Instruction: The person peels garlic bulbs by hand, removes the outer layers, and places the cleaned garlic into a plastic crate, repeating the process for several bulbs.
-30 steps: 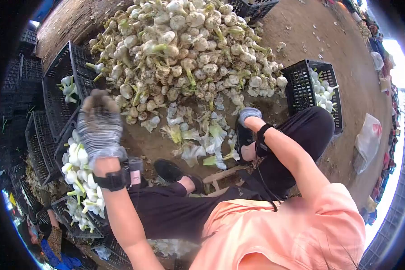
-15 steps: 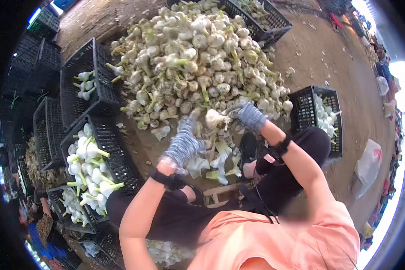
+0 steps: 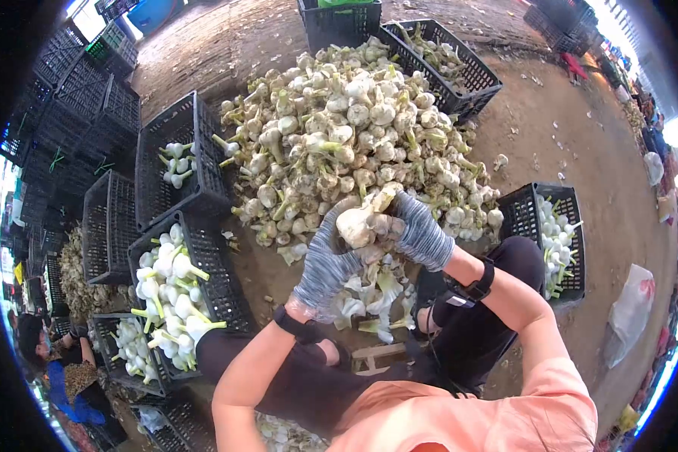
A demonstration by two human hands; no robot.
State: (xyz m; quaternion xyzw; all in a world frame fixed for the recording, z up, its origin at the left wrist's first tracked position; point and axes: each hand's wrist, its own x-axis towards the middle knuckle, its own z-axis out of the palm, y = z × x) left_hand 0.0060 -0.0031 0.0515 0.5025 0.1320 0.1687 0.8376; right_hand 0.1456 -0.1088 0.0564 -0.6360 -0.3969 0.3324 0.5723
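Both hands wear grey knitted gloves and meet around one garlic bulb [image 3: 356, 226] with a stubby stem. My left hand [image 3: 324, 264] is wrapped round the bulb's left side. On its right, my right hand [image 3: 422, 232] has its fingers closed on the bulb near the stem. Behind the hands rises a big heap of unpeeled garlic [image 3: 339, 135], with soil-stained skins and cut stems. Below the hands, loose peeled-off skins [image 3: 384, 294] lie on the ground between my feet.
At left, a black crate [image 3: 222, 282] holds cleaned white garlic; another crate [image 3: 177, 117] has several bulbs. A crate [image 3: 580, 248] of white garlic stands by my right knee. A plastic bag [image 3: 629, 316] lies far right. A co-worker [image 3: 64, 377] sits at lower left.
My left hand has come up to the garlic bulb and closed round it. The bulb, held by my right hand, is now nearer with its stem pointing up right. The view has tilted upward.
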